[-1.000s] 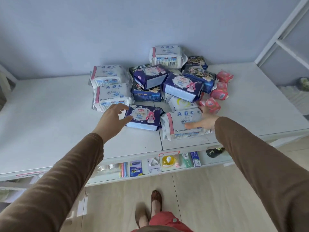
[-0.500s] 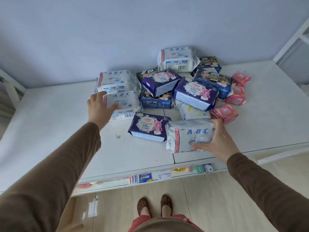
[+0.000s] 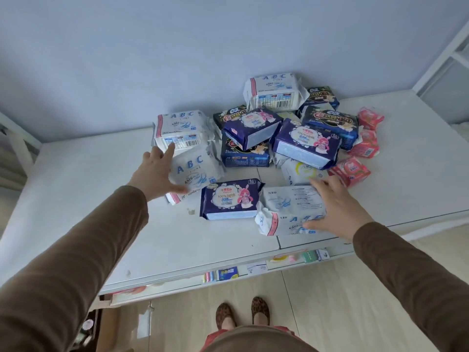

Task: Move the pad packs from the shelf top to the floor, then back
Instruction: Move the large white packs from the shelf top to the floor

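White and flat, the shelf top [image 3: 76, 199] runs along a pale blue wall [image 3: 177, 47], and nearly all the pad packs sit heaped on it toward the back, so the move down to the floor [image 3: 330, 295] looks barely begun. She stands close against the front edge, shoes [image 3: 242, 316] near its foot, both brown-sleeved arms stretched out. Her right hand [image 3: 337, 207] is wrapped round the near white pack [image 3: 289, 212], fingers over the top and thumb along the front face, tipping it up off the surface; I'd say she took this one because it lies closest to the edge. Her left hand [image 3: 156, 174] is spread wide, fingers straight, thumb laid along the lower edge of a second white pack [image 3: 193, 174] and a fingertip reaching the barcode of the white pack behind [image 3: 181, 130]; it presses and has not clamped on anything. That spread looks meant to span the soft pack before squeezing. Between her hands lies a purple pack [image 3: 229, 199], flat and untouched. Further back, purple and dark packs lean on each other, with small pink packs [image 3: 352, 171] scattered at the right. Pulling from the front keeps that pile from sliding, I reckon.
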Tool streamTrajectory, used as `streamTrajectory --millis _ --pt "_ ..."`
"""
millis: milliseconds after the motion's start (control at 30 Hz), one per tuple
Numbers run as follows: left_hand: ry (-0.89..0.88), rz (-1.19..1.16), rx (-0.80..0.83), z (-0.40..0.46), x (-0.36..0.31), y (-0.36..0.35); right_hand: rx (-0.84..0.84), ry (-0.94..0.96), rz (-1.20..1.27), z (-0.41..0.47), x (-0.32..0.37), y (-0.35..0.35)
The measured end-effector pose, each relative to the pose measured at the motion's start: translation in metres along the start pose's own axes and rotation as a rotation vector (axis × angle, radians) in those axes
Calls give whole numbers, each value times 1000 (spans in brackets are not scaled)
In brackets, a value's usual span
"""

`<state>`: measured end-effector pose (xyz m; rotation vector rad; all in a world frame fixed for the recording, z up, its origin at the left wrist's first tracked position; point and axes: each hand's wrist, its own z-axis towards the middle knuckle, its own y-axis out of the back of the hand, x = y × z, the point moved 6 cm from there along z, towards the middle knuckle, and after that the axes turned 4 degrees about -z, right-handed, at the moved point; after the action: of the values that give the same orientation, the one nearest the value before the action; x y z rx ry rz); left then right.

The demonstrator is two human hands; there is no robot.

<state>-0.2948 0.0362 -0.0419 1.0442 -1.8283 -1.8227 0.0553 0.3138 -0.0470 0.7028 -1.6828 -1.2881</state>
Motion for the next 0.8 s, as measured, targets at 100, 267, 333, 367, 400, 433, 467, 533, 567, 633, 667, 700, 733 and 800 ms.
streamTrajectory --millis 100,267,333,367,400,433,467,533,567,633,667,700,733,800 --pt "6 145 -10 -3 2 3 -1 -1 -36 -3 4 -3" --pt "117 -340 123 -7 14 -10 173 -15 48 -6 2 -13" --pt "168 -585 102 -12 16 -16 195 -49 142 -8 0 -11" --pt "191 -635 54 -15 17 -16 188 -64 177 -10 0 -8" --pt "206 -672 -3 -19 19 -15 176 -71 194 -13 0 -6" --pt "219 -705 -60 -24 21 -13 162 -67 199 -16 2 -4" --pt "224 -732 -107 -31 24 -10 143 -56 202 -21 5 -2" --pt "209 -785 -177 -48 30 0 98 -34 219 -33 12 2" --pt "189 -810 -203 -60 31 6 82 -27 235 -41 16 4" --pt "137 -850 -250 -87 31 18 83 -22 293 -58 23 6" --pt "116 -850 -270 -103 31 23 87 -22 337 -69 28 7" --pt "105 -819 -287 -121 31 26 88 -19 377 -79 33 7" --pt "107 -761 -300 -139 32 28 83 -14 409 -89 38 8" --pt "131 -667 -318 -181 33 27 82 12 457 -109 49 5"
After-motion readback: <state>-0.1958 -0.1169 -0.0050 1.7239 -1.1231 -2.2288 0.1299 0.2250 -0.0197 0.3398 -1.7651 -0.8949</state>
